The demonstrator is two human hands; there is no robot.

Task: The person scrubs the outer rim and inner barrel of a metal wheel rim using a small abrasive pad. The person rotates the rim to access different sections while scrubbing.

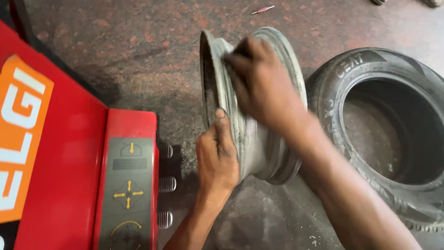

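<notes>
A bare grey metal wheel rim [259,153] stands on edge on the stained concrete floor, in the middle of the head view. My left hand [216,155] grips its near flange from below, thumb pressed against the rim's edge. My right hand [261,85] lies across the top of the rim's barrel, fingers curled over toward the far flange; it is blurred, and I cannot make out anything in it.
A black tyre [340,120] lies flat on the floor just right of the rim. A red machine [69,176] with a grey arrow panel and three metal foot pedals [166,184] fills the left. A small red-handled tool [262,9] lies far up the floor.
</notes>
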